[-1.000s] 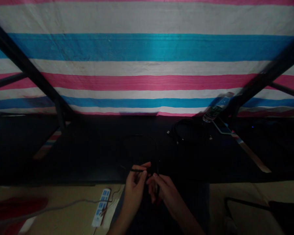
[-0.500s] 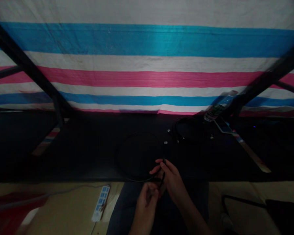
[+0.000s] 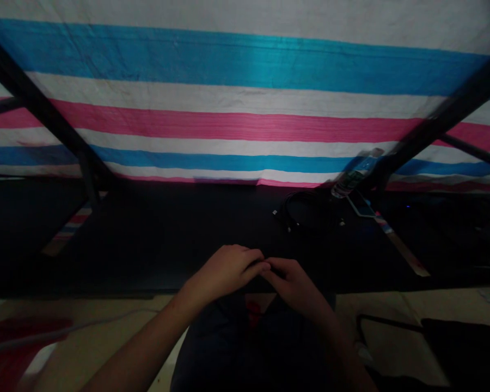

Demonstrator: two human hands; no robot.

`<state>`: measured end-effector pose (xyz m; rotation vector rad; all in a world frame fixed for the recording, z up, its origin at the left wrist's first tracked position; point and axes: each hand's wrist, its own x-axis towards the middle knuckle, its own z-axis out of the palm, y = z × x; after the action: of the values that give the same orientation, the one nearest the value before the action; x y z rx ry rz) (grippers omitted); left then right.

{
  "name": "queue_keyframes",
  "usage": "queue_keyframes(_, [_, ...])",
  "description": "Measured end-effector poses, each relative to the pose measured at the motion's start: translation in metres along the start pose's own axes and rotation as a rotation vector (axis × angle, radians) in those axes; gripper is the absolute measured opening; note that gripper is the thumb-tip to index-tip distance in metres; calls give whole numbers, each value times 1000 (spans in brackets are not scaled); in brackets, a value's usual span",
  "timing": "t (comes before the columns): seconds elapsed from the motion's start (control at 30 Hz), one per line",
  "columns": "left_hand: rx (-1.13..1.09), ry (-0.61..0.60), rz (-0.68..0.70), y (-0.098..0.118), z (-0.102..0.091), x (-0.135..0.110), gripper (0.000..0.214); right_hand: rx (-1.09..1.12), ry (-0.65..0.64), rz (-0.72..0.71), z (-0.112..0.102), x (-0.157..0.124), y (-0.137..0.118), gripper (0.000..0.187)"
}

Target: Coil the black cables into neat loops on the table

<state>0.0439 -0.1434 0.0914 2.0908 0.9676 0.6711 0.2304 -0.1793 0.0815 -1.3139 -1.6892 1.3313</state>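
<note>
Just above the front edge of the black table (image 3: 167, 239), my left hand (image 3: 234, 269) and my right hand (image 3: 292, 280) meet at the fingertips. The left is palm down with its fingers curled closed; the right has thumb and fingers pinched together. Both were on a thin black cable a moment earlier, and it is now hidden behind the fingers and lost in the dark. Farther back on the table, to the right of the hands, lies a coiled black cable (image 3: 286, 209) with small light plug ends.
A plastic bottle (image 3: 357, 173) leans at the back right by a dark slanted frame bar (image 3: 424, 128), next to a phone-like flat device (image 3: 361, 206). Striped sheeting (image 3: 245, 128) hangs behind the table. A black object (image 3: 465, 348) is at the lower right.
My left hand has risen from below the table edge and turned palm down to meet the right. The cable loop that lay on the table is no longer visible there. The view has shifted slightly.
</note>
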Motion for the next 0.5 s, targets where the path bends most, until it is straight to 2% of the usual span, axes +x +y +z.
queue_keyframes(0.07, [-78,-48,-67,-7,-3,0,30,-45,-3,22,-6,0,3,25])
queue_keyframes(0.13, [-144,-8,-156,-14,-13,-4,35,-45,-7,57,-12,-1,12,25])
queue_keyframes(0.2, [-210,142,-262,-25,-29,-10,38,8,-17,89,-20,-2,23,26])
queue_keyframes(0.33, [-451,523,-483,-52,-56,-28,44,120,-23,113,-36,-9,39,30])
queue_keyframes(0.4, [-605,597,-565,-61,-60,-36,47,169,-9,109,-40,-12,44,30])
queue_keyframes(0.5, [-807,611,-607,-63,-51,-42,49,355,52,106,-36,-15,48,26])
